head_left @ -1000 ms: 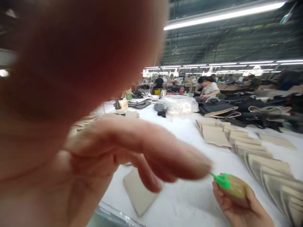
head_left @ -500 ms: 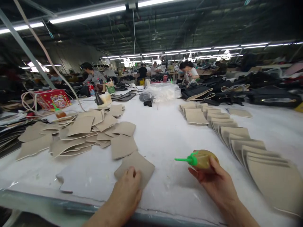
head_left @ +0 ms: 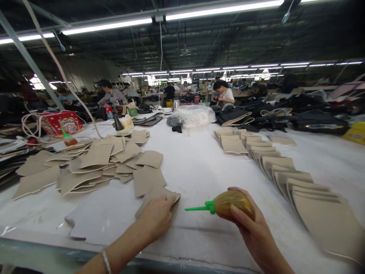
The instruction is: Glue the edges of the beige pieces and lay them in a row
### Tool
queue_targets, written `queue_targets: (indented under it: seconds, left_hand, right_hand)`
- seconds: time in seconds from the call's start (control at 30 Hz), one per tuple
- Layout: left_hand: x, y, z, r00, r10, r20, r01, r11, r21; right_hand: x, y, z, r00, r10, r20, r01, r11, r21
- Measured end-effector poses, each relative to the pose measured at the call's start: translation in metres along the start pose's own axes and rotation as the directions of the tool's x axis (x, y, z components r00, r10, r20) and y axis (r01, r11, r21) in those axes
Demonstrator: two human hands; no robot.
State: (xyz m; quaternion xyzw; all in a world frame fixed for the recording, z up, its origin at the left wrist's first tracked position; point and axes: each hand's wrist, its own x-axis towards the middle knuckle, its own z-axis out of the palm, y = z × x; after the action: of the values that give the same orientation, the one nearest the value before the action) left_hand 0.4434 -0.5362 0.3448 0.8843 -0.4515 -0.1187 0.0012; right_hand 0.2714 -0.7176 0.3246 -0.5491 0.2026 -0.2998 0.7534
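My right hand (head_left: pixel 251 219) is wrapped round a squeeze bottle (head_left: pixel 232 203) of amber liquid, lying sideways with its thin green nozzle (head_left: pixel 198 208) pointing left. The nozzle tip is a short way right of a beige fabric piece (head_left: pixel 148 198). My left hand (head_left: pixel 159 217) lies over that piece, fingers closed on its right side, where the edge bends up off the table. Part of the piece is hidden under the hand. Another beige panel (head_left: pixel 149 180) lies just behind it, beside a loose heap of similar panels (head_left: pixel 95 156) on the left.
On the right, a long row of overlapping beige panels (head_left: pixel 302 182) runs along the white table (head_left: pixel 194 167). Black bags (head_left: pixel 316 118) and a clear plastic bag (head_left: pixel 196 116) stand farther back. A second bottle (head_left: pixel 69 140) and a red box (head_left: pixel 61 123) are left. Co-workers sit beyond.
My right hand has brought the squeeze bottle left, nearer the beige piece. My left hand has moved slightly forward on the piece, and its right edge is now bent up.
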Motion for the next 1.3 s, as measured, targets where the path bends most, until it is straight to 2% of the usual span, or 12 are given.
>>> queue_targets:
  seconds: [0.1,0.2,0.27,0.53,0.7,0.97,1.17,1.3]
  left_hand:
    - [0.001,-0.008,0.000,0.999,0.039,-0.035,-0.041,0.998,-0.055]
    - [0.002,-0.010,0.003,0.998,0.046,-0.052,-0.050,0.996,-0.078]
    - [0.003,-0.010,0.004,0.997,0.047,-0.061,-0.052,0.995,-0.090]
    - [0.004,-0.018,0.005,0.998,0.031,-0.061,-0.037,0.994,-0.101]
    - [0.004,-0.017,0.006,0.999,-0.004,-0.040,0.001,0.996,-0.089]
    - [0.003,-0.012,0.010,1.000,-0.027,-0.003,0.027,0.990,-0.138]
    - [0.004,-0.010,0.015,0.999,-0.031,-0.018,0.028,0.989,-0.143]
    - [0.004,-0.008,0.016,0.998,-0.055,-0.004,0.054,0.987,-0.153]
  right_hand:
    - [0.004,-0.002,0.012,0.990,-0.135,0.037,0.140,0.962,-0.233]
    - [0.011,0.003,0.020,0.952,-0.269,0.147,0.307,0.823,-0.479]
    - [0.016,0.006,0.025,0.928,-0.301,0.220,0.373,0.743,-0.556]
    - [0.031,0.013,0.041,0.883,-0.314,0.350,0.469,0.618,-0.631]
    - [0.031,0.016,0.042,0.831,-0.323,0.453,0.555,0.544,-0.630]
    - [0.036,0.015,0.037,0.835,-0.327,0.443,0.550,0.534,-0.642]
    - [0.036,0.016,0.034,0.881,-0.264,0.393,0.469,0.598,-0.650]
    - [0.038,0.017,0.033,0.887,-0.291,0.359,0.460,0.625,-0.630]
